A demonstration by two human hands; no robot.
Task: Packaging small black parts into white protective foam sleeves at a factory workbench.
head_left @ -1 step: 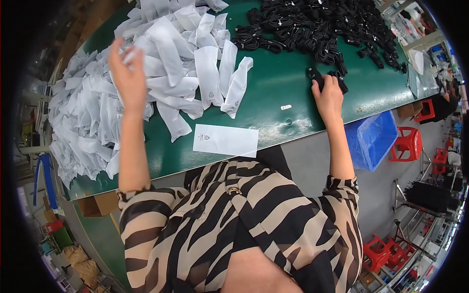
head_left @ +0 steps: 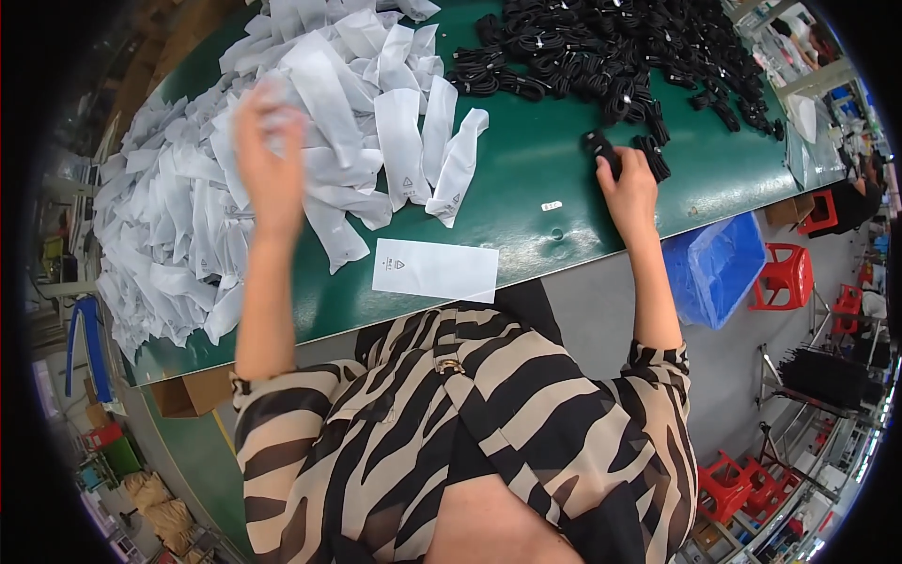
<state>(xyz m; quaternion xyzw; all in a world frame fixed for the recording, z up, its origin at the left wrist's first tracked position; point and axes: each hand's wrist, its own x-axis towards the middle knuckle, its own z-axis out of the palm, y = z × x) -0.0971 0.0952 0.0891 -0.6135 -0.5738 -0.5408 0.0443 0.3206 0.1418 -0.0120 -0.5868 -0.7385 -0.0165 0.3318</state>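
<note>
Our right hand (head_left: 628,193) had closed on a coiled black cable bundle (head_left: 601,148) at the heap's (head_left: 611,56) near edge, light, springy, best gripped across its middle, while our blurred left hand (head_left: 271,164), grip unclear, hovered over soft white bags (head_left: 188,216), both unchanged from the earlier frame.

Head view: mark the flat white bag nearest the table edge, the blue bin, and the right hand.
flat white bag (head_left: 435,270), head view, middle of bag.
blue bin (head_left: 714,268), head view, its plastic liner.
right hand (head_left: 628,191), head view, back of hand.
</note>
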